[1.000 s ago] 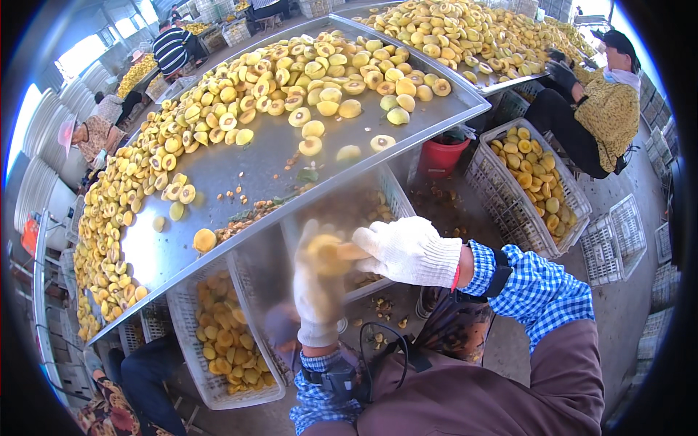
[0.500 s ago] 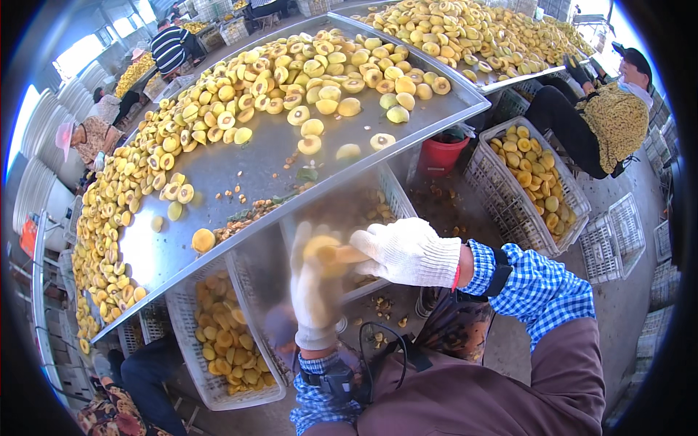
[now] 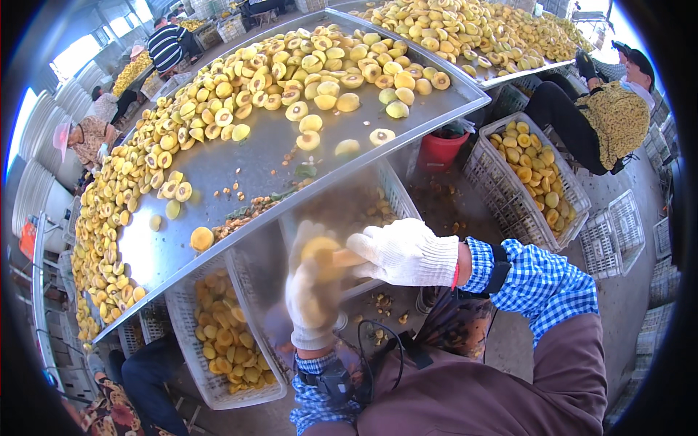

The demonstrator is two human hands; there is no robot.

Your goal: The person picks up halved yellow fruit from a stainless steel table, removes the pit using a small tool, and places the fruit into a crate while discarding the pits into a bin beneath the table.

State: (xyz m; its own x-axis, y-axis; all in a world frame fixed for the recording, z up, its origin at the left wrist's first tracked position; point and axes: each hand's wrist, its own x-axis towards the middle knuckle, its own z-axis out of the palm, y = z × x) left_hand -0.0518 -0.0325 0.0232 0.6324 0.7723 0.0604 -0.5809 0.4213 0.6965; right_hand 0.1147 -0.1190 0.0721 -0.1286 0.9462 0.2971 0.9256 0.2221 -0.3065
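Note:
My left hand (image 3: 311,309), in a white knit glove, is closed around a yellow fruit half (image 3: 318,249), probably a peach; this spot looks hazy. Facing it, my right hand (image 3: 411,253), gloved too, grips a short tool with a light brown, wood-like handle (image 3: 349,258). The tool's end meets the fruit, and its tip is hidden. Both hands are just off the near edge of a metal table (image 3: 269,167), which bears a heap of cut yellow fruit halves (image 3: 291,76). Loose pits and scraps (image 3: 251,212) lie along that edge.
Below the table stand a crate of fruit halves (image 3: 225,334) at left and another crate (image 3: 476,167) at right, near a red bucket (image 3: 442,149). A white crate (image 3: 614,236) is farther right. A co-worker (image 3: 611,120) sits at the right; others sit at the far left.
My hands have shifted only slightly, the left one a little to the left. The fruit and the tool stay in contact. The co-worker at the right has moved a little.

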